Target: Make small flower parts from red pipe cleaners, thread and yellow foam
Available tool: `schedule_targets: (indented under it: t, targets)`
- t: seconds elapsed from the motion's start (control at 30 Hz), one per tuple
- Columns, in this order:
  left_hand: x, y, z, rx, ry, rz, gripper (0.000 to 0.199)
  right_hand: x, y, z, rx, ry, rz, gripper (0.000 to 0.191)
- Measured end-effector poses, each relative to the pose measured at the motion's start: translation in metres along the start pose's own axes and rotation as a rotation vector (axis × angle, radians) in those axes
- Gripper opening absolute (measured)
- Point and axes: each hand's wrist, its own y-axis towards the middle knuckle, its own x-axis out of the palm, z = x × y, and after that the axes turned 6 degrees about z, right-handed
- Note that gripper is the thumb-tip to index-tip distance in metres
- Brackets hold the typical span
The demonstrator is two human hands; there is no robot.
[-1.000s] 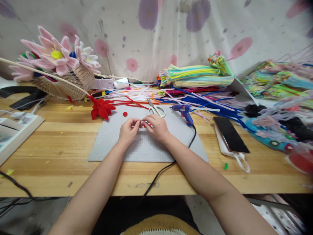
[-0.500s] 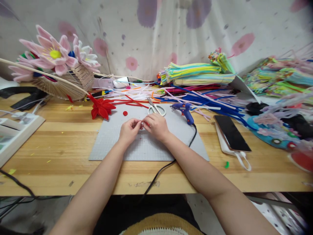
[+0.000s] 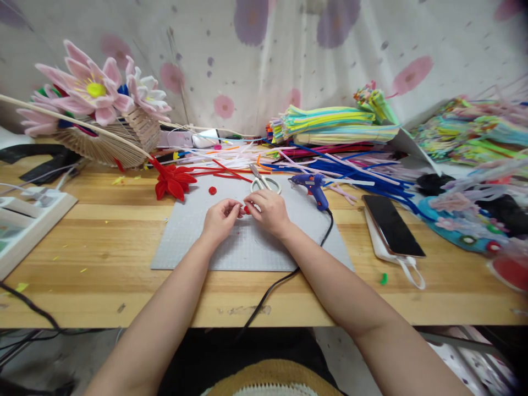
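Note:
Over the grey mat (image 3: 181,242), a small red piece (image 3: 247,209) shows between my two hands, pinched in the fingers of my right hand (image 3: 266,210). My left hand (image 3: 223,220) is closed in a pinch just left of it; what its fingertips hold is too small to make out. Beyond my left hand lies a small red disc (image 3: 212,190). White-handled scissors (image 3: 266,184) rest behind my right hand. A red fuzzy flower (image 3: 173,180) sits at the mat's back left corner.
A blue glue gun (image 3: 314,190) lies on the mat's right, its black cable (image 3: 272,287) running to the front edge. Further right is a phone (image 3: 394,225) on a white block. Pipe cleaners (image 3: 334,124) pile up behind; a power strip (image 3: 33,225) stands left.
My fingertips have moved slightly apart, and the red piece between them now shows more clearly. The whole view has shifted a little.

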Motion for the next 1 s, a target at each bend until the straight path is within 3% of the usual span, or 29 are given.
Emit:
schedule_targets:
  t: [0.23, 0.5, 1.0]
  targets:
    - [-0.001, 0.001, -0.002, 0.007, 0.016, 0.013, 0.025, -0.001, -0.001, -0.001, -0.018, -0.001, -0.071, 0.019]
    - [0.0, -0.001, 0.004, 0.016, 0.013, -0.019, 0.02, 0.001, 0.0, -0.003, -0.035, -0.069, -0.031, 0.017]
    - [-0.005, -0.002, 0.014, 0.022, 0.005, -0.073, 0.009, 0.005, -0.002, -0.001, 0.002, 0.009, 0.044, 0.016]
